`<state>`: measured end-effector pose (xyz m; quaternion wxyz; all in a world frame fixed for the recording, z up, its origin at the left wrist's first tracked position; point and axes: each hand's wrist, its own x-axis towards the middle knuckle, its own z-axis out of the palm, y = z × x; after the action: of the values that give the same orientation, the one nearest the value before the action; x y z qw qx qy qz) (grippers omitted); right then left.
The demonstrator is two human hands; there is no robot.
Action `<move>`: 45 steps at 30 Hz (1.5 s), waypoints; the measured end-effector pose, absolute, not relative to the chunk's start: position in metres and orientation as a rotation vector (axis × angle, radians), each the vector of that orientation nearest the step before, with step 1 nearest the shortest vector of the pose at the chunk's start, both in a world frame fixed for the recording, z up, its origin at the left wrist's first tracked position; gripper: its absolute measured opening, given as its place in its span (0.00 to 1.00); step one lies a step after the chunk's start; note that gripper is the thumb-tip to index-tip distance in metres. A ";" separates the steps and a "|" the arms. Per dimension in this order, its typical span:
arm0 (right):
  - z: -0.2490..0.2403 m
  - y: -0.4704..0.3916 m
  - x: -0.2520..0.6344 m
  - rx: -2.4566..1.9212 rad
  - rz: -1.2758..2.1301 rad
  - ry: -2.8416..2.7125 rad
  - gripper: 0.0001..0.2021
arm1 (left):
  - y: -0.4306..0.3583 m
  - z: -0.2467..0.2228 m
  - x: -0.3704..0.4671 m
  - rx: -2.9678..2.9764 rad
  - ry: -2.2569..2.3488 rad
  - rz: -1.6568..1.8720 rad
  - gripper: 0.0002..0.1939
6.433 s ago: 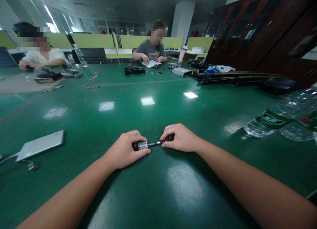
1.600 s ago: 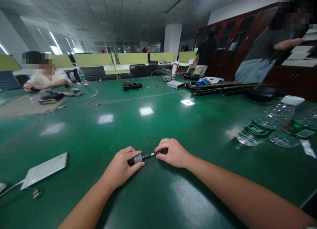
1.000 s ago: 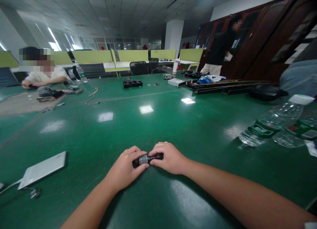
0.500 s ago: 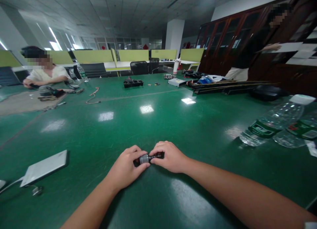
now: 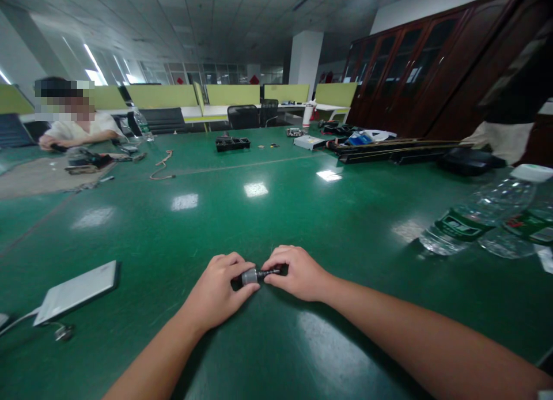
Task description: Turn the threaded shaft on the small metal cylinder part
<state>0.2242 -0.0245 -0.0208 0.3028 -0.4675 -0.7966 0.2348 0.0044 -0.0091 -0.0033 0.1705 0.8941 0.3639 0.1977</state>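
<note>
Just above the green tabletop [image 5: 276, 227], both hands are on a small dark cylindrical part with a grey collar [image 5: 249, 276] and a thin, stepped black shaft. My left hand [image 5: 218, 296] is closed, thumb and fingers gripping the thicker grey end. At the other side, my right hand [image 5: 298, 276] pinches the shaft's narrow end between thumb and fingertips. The part lies roughly level between them, pointing left to right. Its two ends are partly covered by my fingers, and I cannot make out its exact kind.
A silver slab-shaped device [image 5: 78, 293] with a cable lies at left. Two water bottles, one at the front [image 5: 470, 218], stand at right. Farther back are a black tray-like part [image 5: 233, 144], a cord [image 5: 162, 165] and long dark rails [image 5: 380, 152]. A person [image 5: 82, 126] sits at far left.
The standing person at right has moved farther right, partly out of view. My hands keep their grip, with the part shifted slightly left and a little more of its shaft showing.
</note>
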 end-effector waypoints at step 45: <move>-0.018 -0.021 0.235 -1.397 0.496 -2.031 0.04 | -0.004 -0.006 -0.003 2.511 1.091 0.542 0.14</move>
<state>0.2346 -0.0210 -0.0184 0.3084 -0.5286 -0.7683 0.1875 -0.0033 -0.0044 -0.0056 0.1744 0.8858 0.3851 0.1914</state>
